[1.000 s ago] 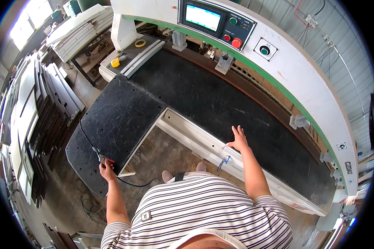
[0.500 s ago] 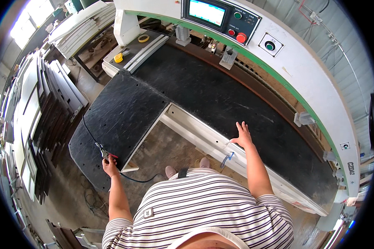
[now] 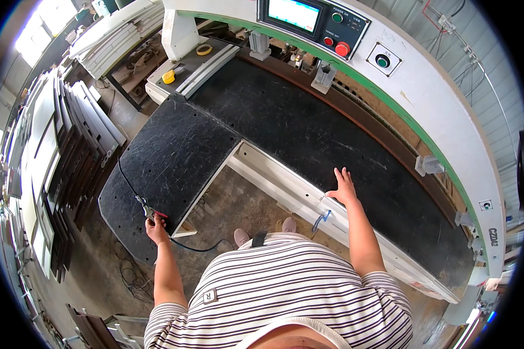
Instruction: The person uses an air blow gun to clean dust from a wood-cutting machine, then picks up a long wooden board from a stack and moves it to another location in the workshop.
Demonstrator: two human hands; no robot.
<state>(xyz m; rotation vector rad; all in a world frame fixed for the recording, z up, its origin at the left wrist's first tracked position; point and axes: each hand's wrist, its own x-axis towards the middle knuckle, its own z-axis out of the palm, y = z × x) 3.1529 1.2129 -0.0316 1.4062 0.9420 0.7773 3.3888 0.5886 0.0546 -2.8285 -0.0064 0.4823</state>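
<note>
My left hand (image 3: 156, 229) is closed around an air blow gun (image 3: 147, 208) with a metal body and a red lever. A thin black tube runs from its front over the black tabletop (image 3: 174, 139), and a dark blue hose (image 3: 195, 250) trails from below the hand. The hand is at the front edge of the table's left wing. My right hand (image 3: 344, 188) is open, fingers spread, resting at the front edge of the long black table section, with nothing in it.
A white machine beam (image 3: 413, 93) with a control panel (image 3: 314, 23) spans the far side, with grey presser blocks (image 3: 324, 77) below. Yellow tape (image 3: 204, 49) and a yellow tape measure (image 3: 168, 77) lie at the far left. Panels (image 3: 64, 139) stand stacked leftward. A blue hose loop (image 3: 321, 221) hangs from the table front.
The view has shifted slightly. My left hand still grips the blow gun, and my right hand stays spread at the table edge.
</note>
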